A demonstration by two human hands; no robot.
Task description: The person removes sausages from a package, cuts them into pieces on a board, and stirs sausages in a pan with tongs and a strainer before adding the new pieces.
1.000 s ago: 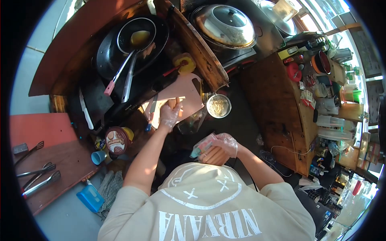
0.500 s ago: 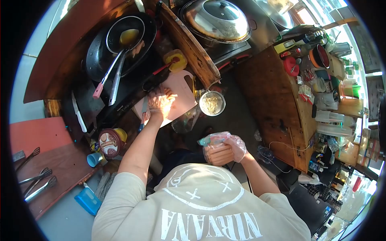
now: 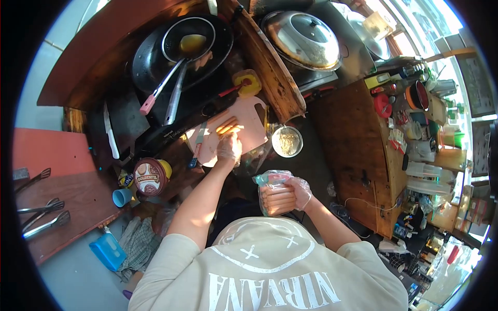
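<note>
My left hand [image 3: 229,147], in a clear plastic glove, is over the pink cutting board [image 3: 250,116]. Its fingers are drawn together at the near ends of a few sausages [image 3: 227,126], which lie side by side in sunlight. Left of them on the board rests a knife [image 3: 195,153] with a blue patterned handle. My right hand [image 3: 301,193], also gloved, grips the side of a clear plastic pack of sausages [image 3: 276,199] in front of my shirt. Several sausages show through the film.
Beyond the board, a wok [image 3: 148,65] holds a strainer and a ladle, handles toward me. A bowl of chopped bits [image 3: 287,141] stands right of the board. A lidded pot [image 3: 303,41] sits behind the wooden divider [image 3: 272,62]. A white-handled knife [image 3: 111,140] lies at left.
My left hand has drawn back toward me, uncovering more of the sausages on the board. The pack in my right hand has turned more upright. The whole view has shifted with my head.
</note>
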